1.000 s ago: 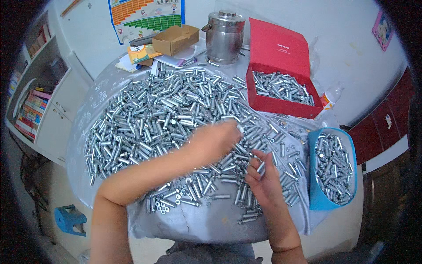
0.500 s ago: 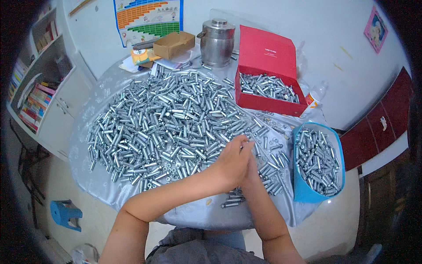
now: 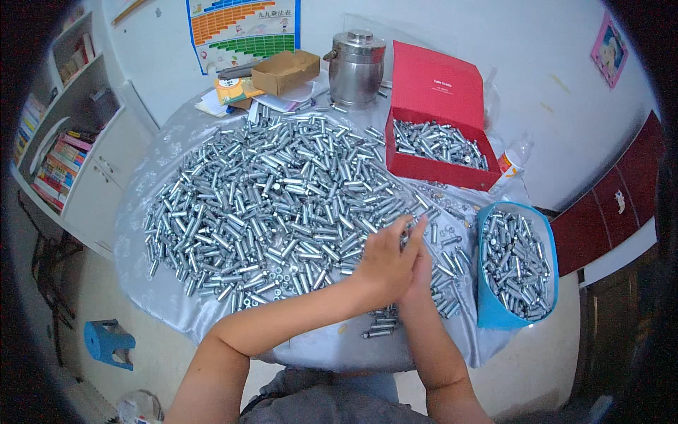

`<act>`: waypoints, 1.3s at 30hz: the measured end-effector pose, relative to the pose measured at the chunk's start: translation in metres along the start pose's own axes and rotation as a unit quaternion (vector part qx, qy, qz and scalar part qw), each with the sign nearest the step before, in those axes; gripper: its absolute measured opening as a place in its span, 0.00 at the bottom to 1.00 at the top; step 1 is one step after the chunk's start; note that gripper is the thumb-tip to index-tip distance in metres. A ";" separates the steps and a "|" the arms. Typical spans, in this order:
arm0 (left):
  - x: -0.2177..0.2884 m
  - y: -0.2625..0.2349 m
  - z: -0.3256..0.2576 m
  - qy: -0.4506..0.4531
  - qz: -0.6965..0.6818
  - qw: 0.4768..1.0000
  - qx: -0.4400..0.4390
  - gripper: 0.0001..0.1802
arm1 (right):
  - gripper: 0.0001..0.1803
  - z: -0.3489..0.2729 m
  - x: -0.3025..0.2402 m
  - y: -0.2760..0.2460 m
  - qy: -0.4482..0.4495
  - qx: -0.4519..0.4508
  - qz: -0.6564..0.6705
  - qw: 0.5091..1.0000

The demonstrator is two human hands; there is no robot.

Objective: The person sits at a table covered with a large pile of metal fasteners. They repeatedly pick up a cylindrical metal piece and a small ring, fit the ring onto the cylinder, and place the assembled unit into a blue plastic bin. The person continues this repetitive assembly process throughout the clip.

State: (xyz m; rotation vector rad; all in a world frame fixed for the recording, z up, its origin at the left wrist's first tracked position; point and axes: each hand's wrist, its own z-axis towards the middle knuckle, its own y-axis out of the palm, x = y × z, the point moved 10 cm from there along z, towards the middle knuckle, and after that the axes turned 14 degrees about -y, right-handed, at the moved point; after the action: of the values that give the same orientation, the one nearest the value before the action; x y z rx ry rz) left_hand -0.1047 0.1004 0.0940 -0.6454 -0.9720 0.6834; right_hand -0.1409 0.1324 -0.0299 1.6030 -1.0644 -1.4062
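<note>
My left hand [image 3: 385,265] and my right hand [image 3: 421,270] meet over the right front of the table, fingers bent and pressed close together. Whatever is between them is hidden behind the back of my left hand. To their left spreads a wide heap of silvery metal expansion bolts [image 3: 261,191]. Small nuts or washers [image 3: 282,280] lie at the heap's front edge. More loose bolts [image 3: 452,265] rest just right of my hands, and a few bolts [image 3: 381,325] sit in front of them.
A blue bin [image 3: 498,316] full of bolts stands at the right edge, and a red lidded box [image 3: 431,169] of bolts behind it. A steel pot [image 3: 358,67], a cardboard box [image 3: 286,73] and a plastic bottle [image 3: 515,155] are at the back. A blue stool [image 3: 109,343] stands on the floor.
My hands stay together, but the fingers of my left hand have parted a little at the top. The whole view has shifted slightly, with things appearing a bit farther right.
</note>
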 end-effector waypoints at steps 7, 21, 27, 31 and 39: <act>-0.171 -0.132 0.115 -0.087 0.079 0.943 0.311 0.23 | 0.12 -0.019 0.012 0.030 0.139 0.058 0.295 0.944; -0.462 -0.095 0.227 -0.404 0.280 0.865 -0.104 0.20 | 0.09 -0.009 0.006 0.018 0.104 0.086 0.233 0.963; -0.456 -0.082 0.222 -0.450 0.246 0.814 -0.273 0.09 | 0.09 -0.010 0.009 0.019 0.080 0.127 0.209 0.966; -0.460 -0.101 0.226 -0.489 0.112 0.824 -0.263 0.10 | 0.10 -0.009 0.011 0.017 0.079 0.125 0.190 0.971; -0.462 -0.119 0.266 -0.363 -0.276 0.879 -0.136 0.15 | 0.10 -0.009 0.011 0.020 0.059 0.111 0.180 0.976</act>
State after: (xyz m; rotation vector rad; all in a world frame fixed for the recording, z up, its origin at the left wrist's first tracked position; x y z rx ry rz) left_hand -0.4976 -0.2779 0.0572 -0.3034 -1.8884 0.2587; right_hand -0.1338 0.1144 -0.0143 1.5279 -1.3973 -0.9683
